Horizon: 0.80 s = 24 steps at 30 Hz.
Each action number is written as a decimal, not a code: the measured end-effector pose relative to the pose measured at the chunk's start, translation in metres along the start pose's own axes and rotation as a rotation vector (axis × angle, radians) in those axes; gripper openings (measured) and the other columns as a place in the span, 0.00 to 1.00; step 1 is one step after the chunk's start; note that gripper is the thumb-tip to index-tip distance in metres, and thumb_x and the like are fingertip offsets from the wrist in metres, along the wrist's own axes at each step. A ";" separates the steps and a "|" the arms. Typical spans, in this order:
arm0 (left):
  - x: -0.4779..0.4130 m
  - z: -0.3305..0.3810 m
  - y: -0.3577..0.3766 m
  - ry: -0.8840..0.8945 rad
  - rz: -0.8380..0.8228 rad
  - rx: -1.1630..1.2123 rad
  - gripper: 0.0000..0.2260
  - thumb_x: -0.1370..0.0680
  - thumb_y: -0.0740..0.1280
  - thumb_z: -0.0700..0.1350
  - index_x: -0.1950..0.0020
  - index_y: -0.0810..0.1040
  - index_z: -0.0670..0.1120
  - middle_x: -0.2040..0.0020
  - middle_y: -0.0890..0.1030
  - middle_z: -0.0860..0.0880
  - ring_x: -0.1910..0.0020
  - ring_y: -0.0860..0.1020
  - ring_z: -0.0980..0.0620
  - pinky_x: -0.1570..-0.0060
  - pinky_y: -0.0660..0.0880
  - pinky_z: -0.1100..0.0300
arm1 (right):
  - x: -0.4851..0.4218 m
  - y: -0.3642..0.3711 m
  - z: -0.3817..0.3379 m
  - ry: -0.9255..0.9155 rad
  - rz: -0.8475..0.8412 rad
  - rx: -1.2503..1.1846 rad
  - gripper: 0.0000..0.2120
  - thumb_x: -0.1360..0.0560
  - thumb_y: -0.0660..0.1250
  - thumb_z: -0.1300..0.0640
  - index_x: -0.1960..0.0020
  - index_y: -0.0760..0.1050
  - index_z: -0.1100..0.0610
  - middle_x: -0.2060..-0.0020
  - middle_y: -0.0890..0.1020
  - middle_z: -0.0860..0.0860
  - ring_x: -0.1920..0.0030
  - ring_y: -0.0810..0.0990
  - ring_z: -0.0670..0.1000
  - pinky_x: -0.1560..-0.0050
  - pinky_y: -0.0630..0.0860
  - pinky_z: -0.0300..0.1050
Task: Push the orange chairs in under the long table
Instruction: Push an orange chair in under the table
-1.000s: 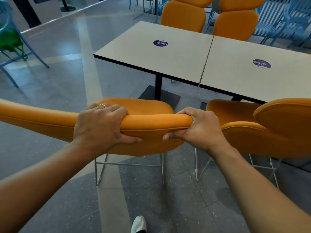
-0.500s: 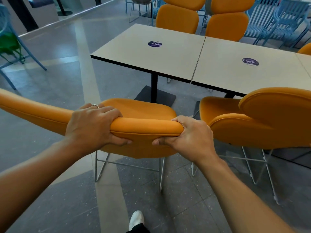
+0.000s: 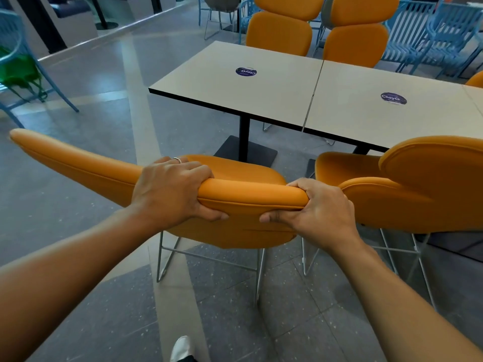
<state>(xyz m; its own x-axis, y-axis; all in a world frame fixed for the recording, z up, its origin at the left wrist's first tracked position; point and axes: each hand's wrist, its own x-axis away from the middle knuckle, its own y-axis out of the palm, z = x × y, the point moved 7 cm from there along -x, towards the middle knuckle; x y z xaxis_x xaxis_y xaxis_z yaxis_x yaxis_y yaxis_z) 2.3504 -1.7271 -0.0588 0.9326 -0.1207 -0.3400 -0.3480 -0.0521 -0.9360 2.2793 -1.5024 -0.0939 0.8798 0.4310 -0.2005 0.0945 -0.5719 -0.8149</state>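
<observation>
Canteen floor, grey tile. Counter (image 3: 274, 87): long, pedestal-based. Orange chair (image 3: 243, 176): short of its near edge, seat facing it. Left hand (image 3: 170, 190), right hand (image 3: 321, 210): fingers (image 3: 198, 169) clenched over backrest top, spaced apart for straight pushing.

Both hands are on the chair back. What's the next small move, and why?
Probably push the held orange chair straight forward toward the table. Left hand and right hand both grip its backrest, yet its seat sits short of the table edge, with open floor and the table's black base ahead.
</observation>
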 end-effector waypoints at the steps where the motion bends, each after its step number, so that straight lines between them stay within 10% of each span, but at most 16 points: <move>1: -0.002 0.001 0.000 0.003 0.006 0.001 0.32 0.36 0.55 0.80 0.56 0.78 0.54 0.61 0.81 0.54 0.64 0.79 0.51 0.64 0.64 0.60 | -0.001 0.000 0.001 0.004 -0.004 0.007 0.36 0.43 0.65 0.18 0.48 0.78 0.43 0.57 0.81 0.40 0.56 0.79 0.43 0.59 0.79 0.46; 24: -0.047 -0.007 0.017 0.083 0.041 0.082 0.30 0.33 0.56 0.78 0.57 0.76 0.51 0.60 0.81 0.52 0.61 0.78 0.51 0.63 0.63 0.60 | -0.059 0.023 -0.058 -0.021 -0.096 0.253 0.29 0.34 0.70 0.28 0.37 0.77 0.38 0.48 0.82 0.40 0.47 0.77 0.47 0.44 0.71 0.54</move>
<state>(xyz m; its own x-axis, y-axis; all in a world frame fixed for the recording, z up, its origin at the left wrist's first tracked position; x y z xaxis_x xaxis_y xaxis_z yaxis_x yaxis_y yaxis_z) 2.3000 -1.7295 -0.0582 0.9057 -0.2024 -0.3724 -0.3733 0.0352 -0.9270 2.2568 -1.5816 -0.0687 0.8621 0.4911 -0.1248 0.0552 -0.3360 -0.9402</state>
